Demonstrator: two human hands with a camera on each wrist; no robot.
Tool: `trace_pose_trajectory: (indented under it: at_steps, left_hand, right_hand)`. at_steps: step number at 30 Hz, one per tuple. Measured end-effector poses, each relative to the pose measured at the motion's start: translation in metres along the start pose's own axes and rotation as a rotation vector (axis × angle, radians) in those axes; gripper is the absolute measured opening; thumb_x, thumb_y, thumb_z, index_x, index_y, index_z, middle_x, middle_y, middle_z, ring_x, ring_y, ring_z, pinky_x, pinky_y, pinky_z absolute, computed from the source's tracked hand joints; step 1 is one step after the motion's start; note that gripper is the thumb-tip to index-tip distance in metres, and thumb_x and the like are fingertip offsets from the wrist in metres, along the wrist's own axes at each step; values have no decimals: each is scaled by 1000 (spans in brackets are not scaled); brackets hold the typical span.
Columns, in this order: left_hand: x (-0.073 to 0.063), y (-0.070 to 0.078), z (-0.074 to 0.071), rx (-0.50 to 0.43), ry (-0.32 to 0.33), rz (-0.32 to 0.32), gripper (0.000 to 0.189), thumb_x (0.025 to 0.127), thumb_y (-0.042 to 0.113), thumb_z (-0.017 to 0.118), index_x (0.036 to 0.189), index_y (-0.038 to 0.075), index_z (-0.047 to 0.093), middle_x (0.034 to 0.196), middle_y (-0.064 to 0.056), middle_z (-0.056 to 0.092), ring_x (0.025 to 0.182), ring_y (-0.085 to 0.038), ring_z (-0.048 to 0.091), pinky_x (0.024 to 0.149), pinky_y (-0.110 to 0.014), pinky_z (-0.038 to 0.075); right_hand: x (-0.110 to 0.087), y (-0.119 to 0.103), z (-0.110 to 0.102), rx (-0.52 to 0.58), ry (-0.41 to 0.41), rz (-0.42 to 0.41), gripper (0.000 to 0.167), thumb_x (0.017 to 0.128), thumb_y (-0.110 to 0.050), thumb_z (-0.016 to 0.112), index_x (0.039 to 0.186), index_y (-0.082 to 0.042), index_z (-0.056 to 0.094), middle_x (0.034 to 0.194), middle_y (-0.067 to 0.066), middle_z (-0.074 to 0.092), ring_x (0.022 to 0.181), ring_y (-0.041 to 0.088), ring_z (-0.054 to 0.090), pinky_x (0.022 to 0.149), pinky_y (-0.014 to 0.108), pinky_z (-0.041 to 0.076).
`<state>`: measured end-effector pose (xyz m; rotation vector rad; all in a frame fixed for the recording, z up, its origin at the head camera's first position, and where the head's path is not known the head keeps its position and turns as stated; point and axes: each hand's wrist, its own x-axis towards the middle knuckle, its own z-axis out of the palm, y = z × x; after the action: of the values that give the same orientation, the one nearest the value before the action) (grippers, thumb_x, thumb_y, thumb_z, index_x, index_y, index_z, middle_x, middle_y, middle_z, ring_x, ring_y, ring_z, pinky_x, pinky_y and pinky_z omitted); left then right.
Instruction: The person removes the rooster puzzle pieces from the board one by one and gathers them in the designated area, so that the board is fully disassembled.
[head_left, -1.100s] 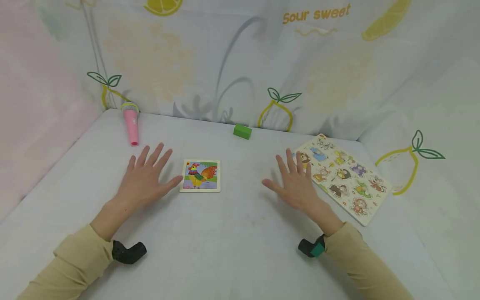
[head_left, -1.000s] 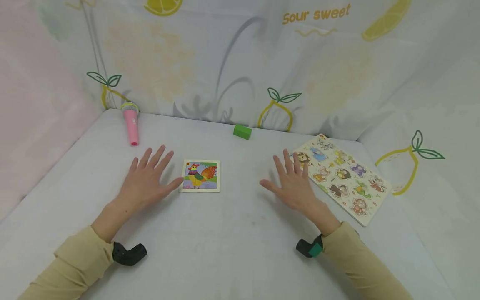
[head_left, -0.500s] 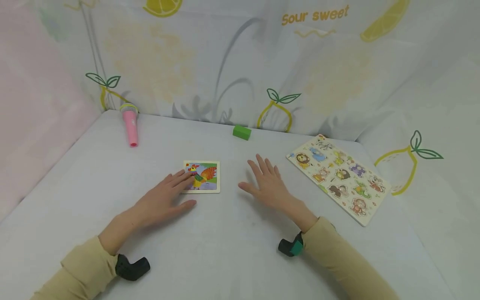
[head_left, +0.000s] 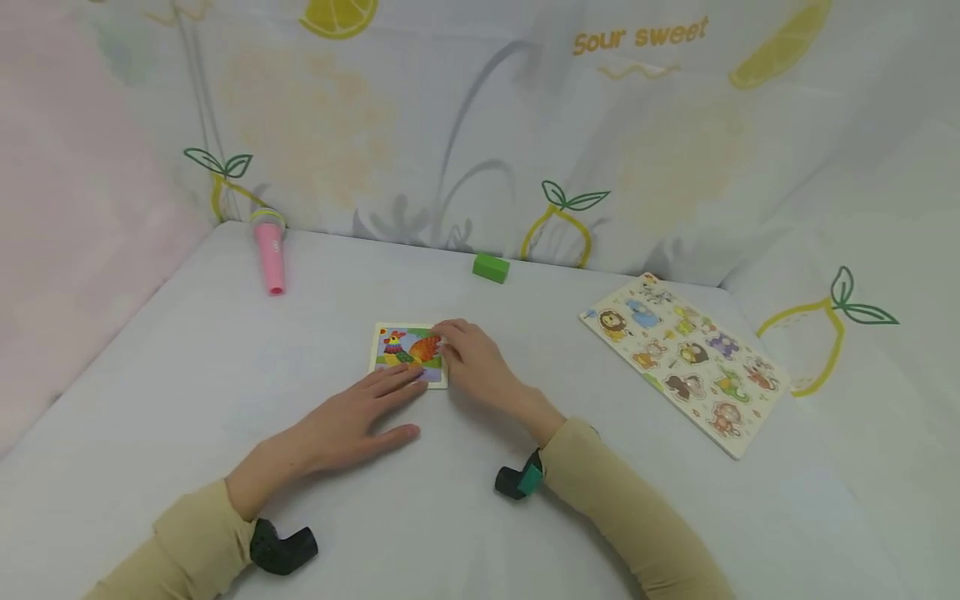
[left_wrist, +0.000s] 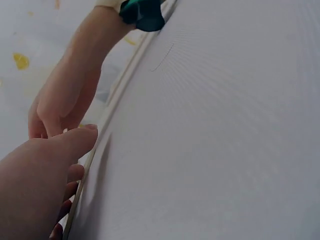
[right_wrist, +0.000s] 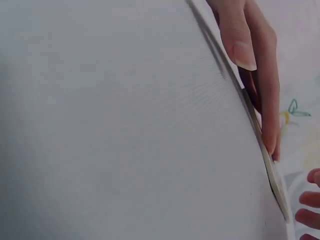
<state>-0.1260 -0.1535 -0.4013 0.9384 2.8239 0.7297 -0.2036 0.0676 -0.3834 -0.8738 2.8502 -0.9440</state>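
A small framed picture puzzle with a rooster (head_left: pixel 407 340) lies flat on the white table. My left hand (head_left: pixel 341 429) has its fingers straight, the fingertips over the puzzle's lower part, and its thumb spread out nearer me. My right hand (head_left: pixel 483 371) is at the puzzle's upper right corner, fingers slightly bent and tips right at the edge. In the left wrist view, my right hand (left_wrist: pixel 67 95) reaches in beyond my left thumb (left_wrist: pixel 80 140). In the right wrist view the puzzle's edge (right_wrist: pixel 272 182) shows beneath my left fingers (right_wrist: pixel 270 115), with my right fingertips (right_wrist: pixel 310 200) beside its end.
A pink toy microphone (head_left: pixel 272 258) lies at the back left. A green block (head_left: pixel 491 267) sits near the table's far edge. On the right lies an angled animal peg-style board (head_left: pixel 678 358). A patterned cloth (head_left: pixel 450 125) hangs behind the table.
My left hand has moved right and towards me, its fingertips coming over the puzzle's lower part. My right hand has swung left from beside the animal board to the puzzle's upper right corner.
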Motion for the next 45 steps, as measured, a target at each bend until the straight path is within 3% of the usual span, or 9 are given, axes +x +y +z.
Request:
trace_pose_trajectory:
  at_steps: [6, 12, 22, 31, 45]
  left_hand:
    - [2, 0, 8, 11, 31, 21, 71, 98, 55, 54, 155, 17, 38, 161, -1, 35, 150, -26, 30, 117, -50, 33]
    - [4, 2, 11, 26, 39, 57, 70, 99, 54, 54, 155, 14, 39, 162, 2, 34, 150, -23, 30, 117, -48, 34]
    - [-3, -11, -2, 38, 98, -64, 62, 100, 47, 57, 150, 11, 47, 160, -4, 37, 146, -28, 38, 112, -51, 40]
    - [-5, -17, -4, 22, 100, -68, 63, 100, 47, 56, 150, 11, 46, 160, -5, 37, 146, -29, 36, 113, -52, 38]
    - [-4, -23, -6, 8, 99, -72, 62, 100, 45, 58, 150, 10, 46, 159, -7, 39, 145, -31, 38, 113, -54, 38]
  right_hand:
    - [27, -5, 14, 59, 32, 44, 25, 102, -6, 52, 120, -6, 69, 114, 7, 68, 104, 20, 62, 95, 33, 51]
    - [47, -7, 24, 57, -9, 63, 24, 101, -12, 58, 120, -8, 72, 109, 6, 65, 90, 16, 59, 78, 25, 47]
    - [57, -11, 27, 27, -41, 37, 23, 100, -11, 60, 117, -11, 75, 114, 4, 62, 102, 18, 60, 88, 27, 49]
    - [56, -13, 29, -37, -58, -14, 24, 99, -11, 62, 120, -9, 73, 116, 6, 60, 100, 18, 58, 84, 24, 48]
    - [58, -6, 27, 66, -125, -53, 29, 99, -8, 61, 127, -6, 68, 119, 11, 56, 105, 22, 56, 91, 28, 47]
